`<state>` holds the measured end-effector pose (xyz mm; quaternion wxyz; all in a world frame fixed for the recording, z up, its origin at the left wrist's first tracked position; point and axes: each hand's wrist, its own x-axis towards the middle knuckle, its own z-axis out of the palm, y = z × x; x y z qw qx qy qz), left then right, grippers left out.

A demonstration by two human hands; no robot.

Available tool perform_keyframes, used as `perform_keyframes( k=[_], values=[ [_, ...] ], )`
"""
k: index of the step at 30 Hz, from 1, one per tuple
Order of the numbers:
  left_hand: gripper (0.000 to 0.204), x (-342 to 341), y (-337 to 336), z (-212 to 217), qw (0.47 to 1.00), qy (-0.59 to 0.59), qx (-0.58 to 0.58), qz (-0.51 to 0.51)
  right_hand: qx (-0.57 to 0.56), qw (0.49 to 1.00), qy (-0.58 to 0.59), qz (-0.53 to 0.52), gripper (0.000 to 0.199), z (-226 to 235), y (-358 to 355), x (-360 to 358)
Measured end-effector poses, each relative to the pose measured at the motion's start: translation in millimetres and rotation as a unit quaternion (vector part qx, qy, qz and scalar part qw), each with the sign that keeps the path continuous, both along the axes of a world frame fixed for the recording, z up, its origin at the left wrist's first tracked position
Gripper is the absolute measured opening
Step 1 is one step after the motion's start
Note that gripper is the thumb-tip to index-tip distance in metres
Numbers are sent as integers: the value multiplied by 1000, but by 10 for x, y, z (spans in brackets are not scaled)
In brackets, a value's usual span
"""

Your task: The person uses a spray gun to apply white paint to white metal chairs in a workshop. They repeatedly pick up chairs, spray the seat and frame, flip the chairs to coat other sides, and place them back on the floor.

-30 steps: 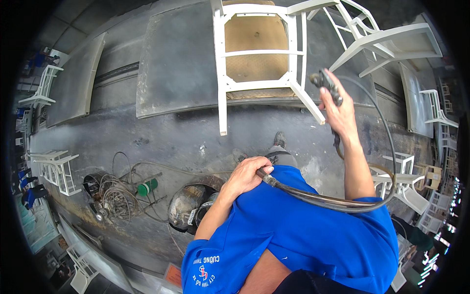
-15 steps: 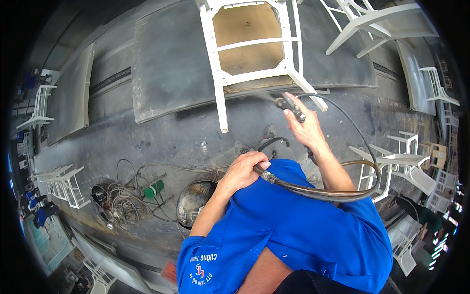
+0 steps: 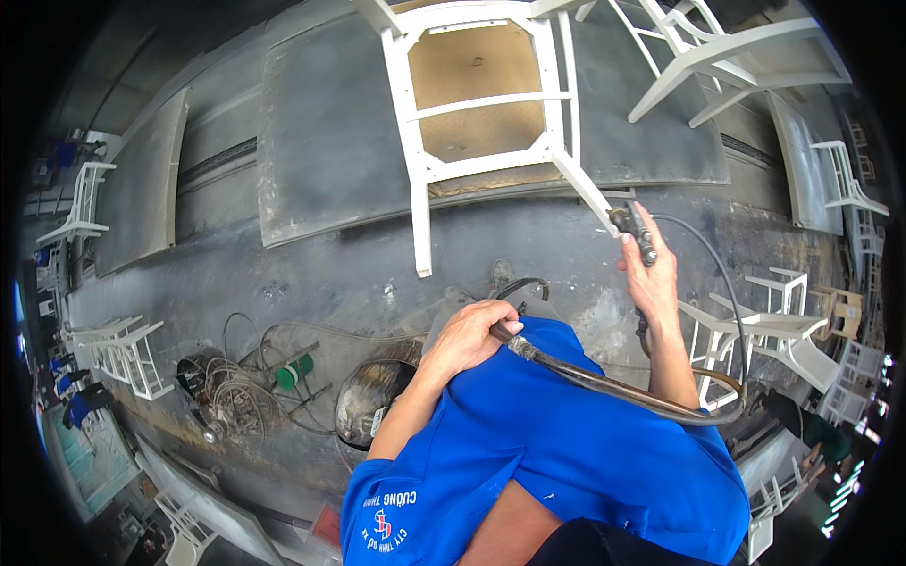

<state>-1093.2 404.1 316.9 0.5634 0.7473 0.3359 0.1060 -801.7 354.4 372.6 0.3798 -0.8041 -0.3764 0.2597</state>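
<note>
My right hand (image 3: 656, 278) is wrapped round a dark metal spray gun (image 3: 634, 229), whose head is close to the lower end of a chair's right leg. That white wooden chair (image 3: 486, 167) lies tipped with its tan seat underside showing, its legs jutting over the near edge of a grey panel. At my waist, my left hand (image 3: 475, 335) is closed on a dark hose (image 3: 604, 385). The hose loops across my blue shirt toward my right forearm. A thinner black hose (image 3: 725, 274) curves from the gun down to the same side.
Behind the chair stands the large grey panel (image 3: 326, 141). More white chairs stand at right (image 3: 788, 325), upper right (image 3: 727, 71) and left (image 3: 127, 354). On the floor at left are a metal pot (image 3: 363, 401), tangled hoses (image 3: 245, 401) and a green container (image 3: 294, 371). People are visible farther off.
My right hand and the spray gun have moved right and a little nearer, from beneath the chair's rail to its right leg. The left hand still grips the hose.
</note>
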Motion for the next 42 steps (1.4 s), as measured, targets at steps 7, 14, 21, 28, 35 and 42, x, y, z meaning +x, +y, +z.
perform_keyframes(
  k=[7, 14, 21, 28, 35, 42],
  values=[
    [16, -373, 239, -29, 999, 19, -29, -11, 43, 990, 94, 92, 54, 350, 245, -713],
    [17, -1526, 764, -191, 998, -52, 16, -19, 135, 961, 7, 241, 52, 200, 895, -2223],
    [17, -3385, 1496, -128, 999, -31, -15, -36, -26, 997, -20, 74, 50, 135, 1458, -3658],
    [17, -4050, 2131, -12, 993, -47, 17, -108, -34, 996, -84, -2, 50, 107, 1731, -4352],
    [15, -4277, 2742, -55, 990, -3, 48, -134, -39, 990, -128, -40, 50, -317, 2058, -4443],
    [14, -4500, 3222, -67, 986, 35, 8, -163, 54, 969, -230, -64, 49, -265, 2627, -4313]
  ],
)
